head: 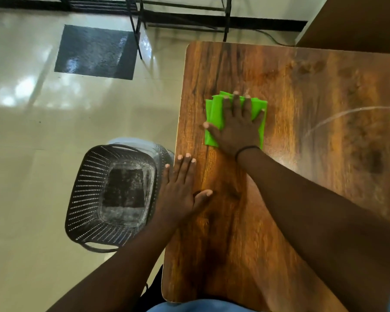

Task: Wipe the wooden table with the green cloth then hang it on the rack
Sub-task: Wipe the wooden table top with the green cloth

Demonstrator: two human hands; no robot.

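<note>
A folded bright green cloth [215,115] lies flat on the wooden table [313,91], near its left edge. My right hand [238,127] presses down on the cloth with fingers spread, covering most of it. My left hand [181,188] rests flat on the table's left edge, palm down, fingers apart and holding nothing. A black metal rack [182,14] stands on the floor beyond the table's far end.
A dark perforated plastic basket [95,199] sits on the floor just left of the table, beside my left hand. A dark mat [97,51] lies on the shiny tiled floor farther away. A brown cabinet [356,21] stands at the upper right.
</note>
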